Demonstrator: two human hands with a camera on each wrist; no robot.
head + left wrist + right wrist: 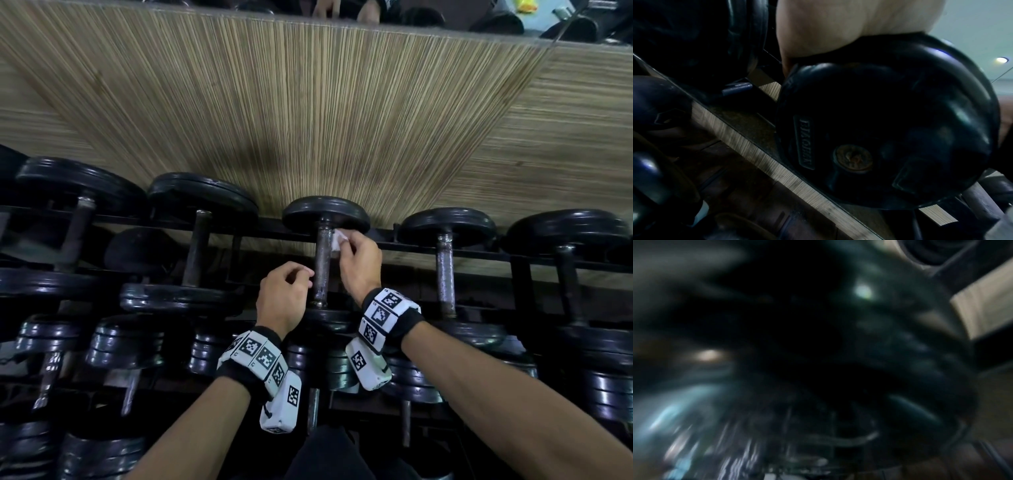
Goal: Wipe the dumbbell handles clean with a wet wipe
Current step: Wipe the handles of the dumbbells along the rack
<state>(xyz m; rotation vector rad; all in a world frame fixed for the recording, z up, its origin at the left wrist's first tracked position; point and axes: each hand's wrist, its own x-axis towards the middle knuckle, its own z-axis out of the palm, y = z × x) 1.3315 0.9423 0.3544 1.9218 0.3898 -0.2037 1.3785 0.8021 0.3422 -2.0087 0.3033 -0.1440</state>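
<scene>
Pinching white wet wipe (pixel 337 238) in right hand (pixel 359 265), thumb and fingers curled on it, wipe pressed against right side of middle dumbbell's handle (pixel 323 265), near the far end, just under far black plate (pixel 326 214). Resting left hand (pixel 281 296) just left of same handle, near its lower end; fingers loosely curled, holding nothing, fingertips close to the bar, contact not clear. Handle dull, worn-looking metal, running away from both hands. Near plate of this dumbbell (pixel 325 317) between the two wrists, partly hidden.

More black dumbbells racked either side: one just left of left hand (pixel 200 246), one just right of right hand (pixel 445 270), more lower down under forearms. Rack rail (pixel 404 245) passing behind right hand. Striped wood-look wall (pixel 308 113) beyond both hands.

Marker-tagged bands on both wrists, left (pixel 255 358) and right (pixel 385 315).

Left wrist view: big black plate face (pixel 890 121) with bolt (pixel 854 158) close up, palm (pixel 849 24) above it. Right wrist view: dark, blurred, nothing readable.
</scene>
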